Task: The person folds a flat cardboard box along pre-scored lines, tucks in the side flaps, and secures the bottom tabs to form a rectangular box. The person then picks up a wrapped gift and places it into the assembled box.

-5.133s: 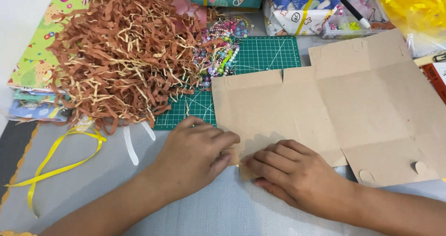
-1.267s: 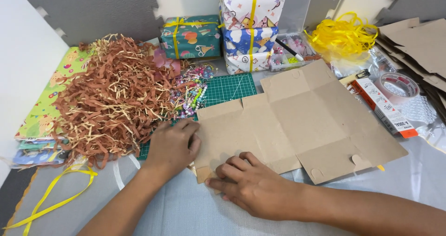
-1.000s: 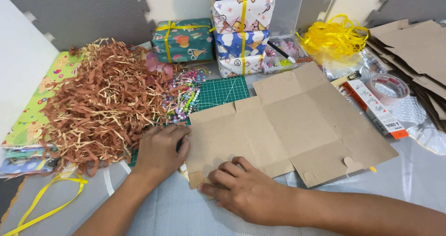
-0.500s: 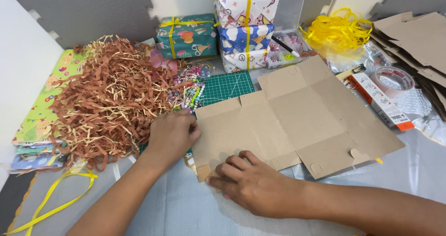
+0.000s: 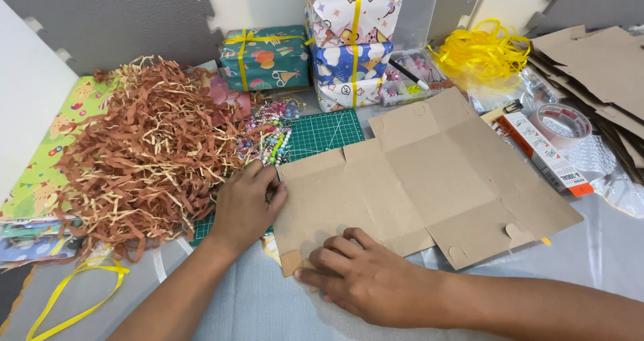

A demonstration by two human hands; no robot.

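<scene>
A flat, unfolded brown cardboard box blank (image 5: pixel 429 180) lies on the table over a green cutting mat (image 5: pixel 325 132). My left hand (image 5: pixel 248 205) grips the blank's left edge, fingers curled round it. My right hand (image 5: pixel 365 278) presses flat on the blank's near left corner, fingers spread. A big heap of brown and tan shredded paper (image 5: pixel 147 156) lies just left of my left hand, with a cluster of colourful beads (image 5: pixel 272 136) at its right edge.
Wrapped gift boxes (image 5: pixel 352 42) with yellow ribbon are stacked at the back, a teal one (image 5: pixel 265 58) beside them. Yellow ribbon bundle (image 5: pixel 483 49), tape roll (image 5: pixel 560 125), orange-edged box (image 5: pixel 543 154) and more cardboard blanks (image 5: pixel 597 63) sit at right. A loose yellow ribbon (image 5: pixel 80 291) lies near left.
My left hand has slid from the blank's near corner up along its left edge. The view has pulled back and tilted up, showing more of the back wall and the gift boxes.
</scene>
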